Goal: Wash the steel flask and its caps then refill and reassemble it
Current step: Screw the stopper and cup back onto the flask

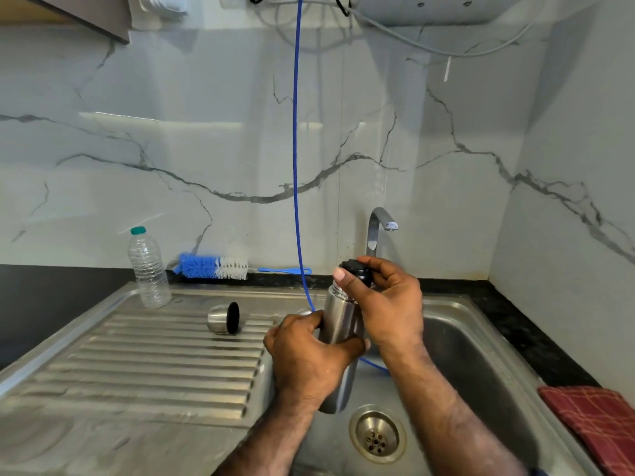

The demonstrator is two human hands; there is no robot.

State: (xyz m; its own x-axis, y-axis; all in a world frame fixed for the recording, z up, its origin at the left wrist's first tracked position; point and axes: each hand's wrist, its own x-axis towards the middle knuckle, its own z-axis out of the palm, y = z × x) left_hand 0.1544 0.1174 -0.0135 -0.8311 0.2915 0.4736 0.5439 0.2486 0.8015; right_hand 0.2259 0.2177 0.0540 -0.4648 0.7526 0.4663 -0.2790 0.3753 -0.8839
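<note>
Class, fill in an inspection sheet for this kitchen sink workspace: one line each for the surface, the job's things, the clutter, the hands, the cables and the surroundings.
Surface: steel sink with ribbed drainboard; tap not running.
Job's things: steel flask held over the basin; black inner cap at its mouth; steel outer cap lying on its side on the drainboard.
Clutter: plastic bottle upright, bottle brush against the wall, red cloth at the sink's right edge.
Hands: left hand grips the flask body; right hand grips the inner cap.
Cables: blue tube hanging into the basin; grey tubes overhead.
Surroundings: marble-look wall.
</note>
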